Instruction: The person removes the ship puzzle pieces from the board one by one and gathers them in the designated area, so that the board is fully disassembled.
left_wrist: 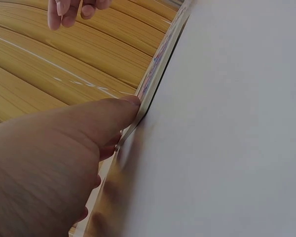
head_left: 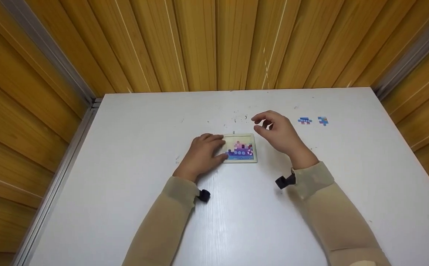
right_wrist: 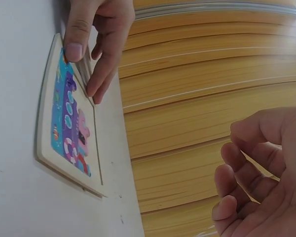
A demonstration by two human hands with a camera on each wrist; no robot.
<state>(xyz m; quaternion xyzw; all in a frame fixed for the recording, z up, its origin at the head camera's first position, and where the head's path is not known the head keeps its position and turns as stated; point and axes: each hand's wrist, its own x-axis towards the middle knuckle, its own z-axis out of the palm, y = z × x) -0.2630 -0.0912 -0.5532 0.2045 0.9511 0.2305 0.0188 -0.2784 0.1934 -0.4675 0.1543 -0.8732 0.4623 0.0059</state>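
A flat jigsaw puzzle board (head_left: 254,147) with a pale raised frame lies on the white table. Fitted pieces in its lower and right parts form a purple and pink boat picture (right_wrist: 69,111) on blue water; bare pale backing shows at the upper left. My left hand (head_left: 205,153) holds the board's left end, thumb at the lower corner and fingers toward the upper edge, covering that end in the head view. Raised just right of the board, my right hand (head_left: 277,131) has loosely bent fingers and a gap between thumb and fingertips, with nothing in it.
Right of my right hand, a blue and pink puzzle piece (head_left: 304,120) lies beside another blue piece (head_left: 323,120) with orange on it. Small dark marks (head_left: 240,116) speckle the table behind the board. Yellow wood-look panels (head_left: 214,44) stand along the table's far edge.
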